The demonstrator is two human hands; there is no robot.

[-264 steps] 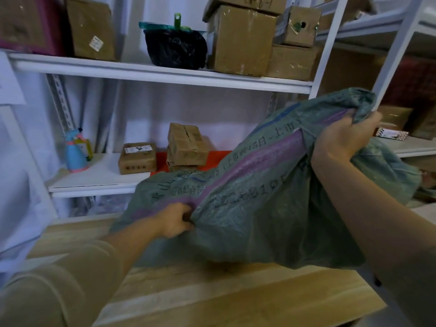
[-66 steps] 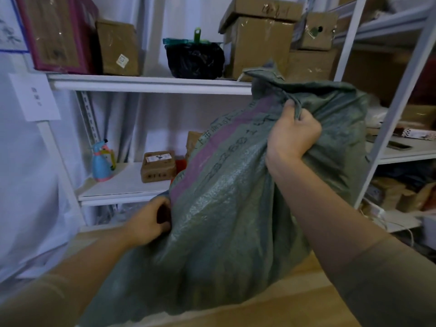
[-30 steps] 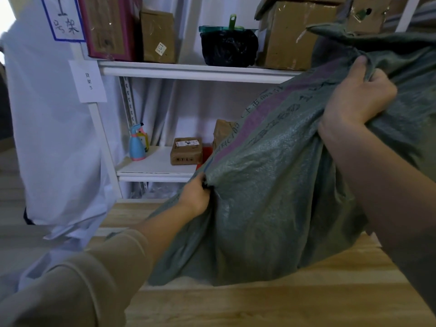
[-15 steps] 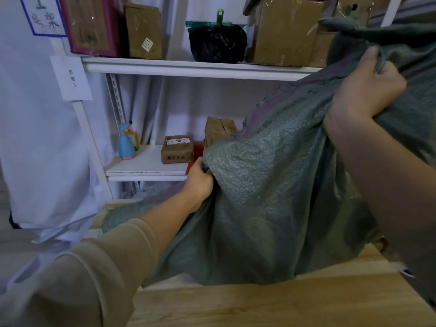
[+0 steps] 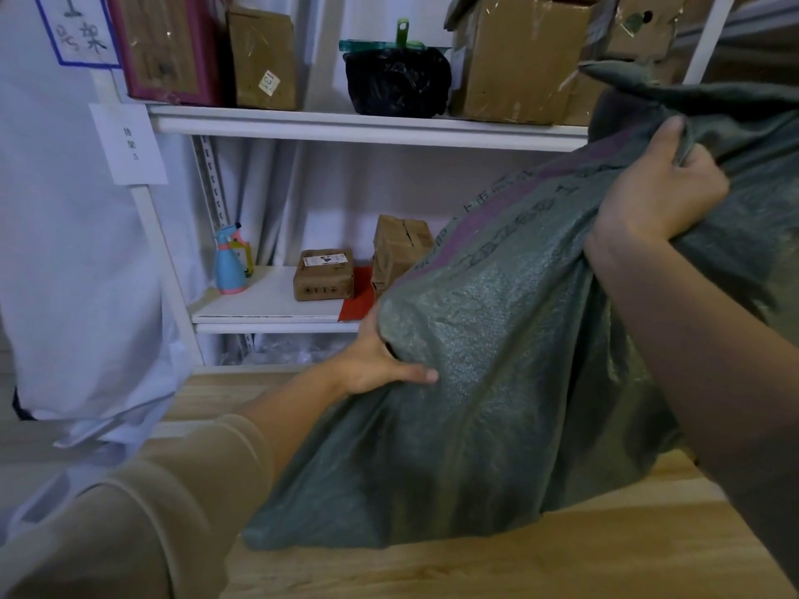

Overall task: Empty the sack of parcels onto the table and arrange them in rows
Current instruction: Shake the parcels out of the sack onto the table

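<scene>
A green woven sack (image 5: 510, 382) with a purple stripe and dark printed characters is held up over the wooden table (image 5: 497, 564), its lower folds draped onto the tabletop. The left hand (image 5: 380, 365) grips a bulging fold on the sack's left edge, thumb laid along the cloth and the other fingers tucked behind it. The right hand (image 5: 657, 196) is clenched on a bunch of fabric at the sack's raised upper end, well above the left hand. No parcels from the sack show on the table; what the sack holds is hidden by its cloth.

Behind the sack stands a white shelving unit (image 5: 367, 127). On the lower shelf, just left of the sack, sits a small brown box (image 5: 323, 281) with a white label, and beside it a taller taped carton (image 5: 400, 248) that the sack partly covers; a red sheet (image 5: 356, 296) lies under them. Further left of the sack on that shelf is a blue spray bottle (image 5: 229, 263).

On the upper shelf, above the sack, are a black plastic bag (image 5: 395, 82) (a green handle sticks out of its top), a large cardboard box (image 5: 519, 58) to its right, a narrow carton (image 5: 261, 58) and a magenta-edged box (image 5: 166, 45) to its left. White sheeting (image 5: 65, 252) hangs left of the shelving, with 2 paper signs (image 5: 129, 144) fixed there.
</scene>
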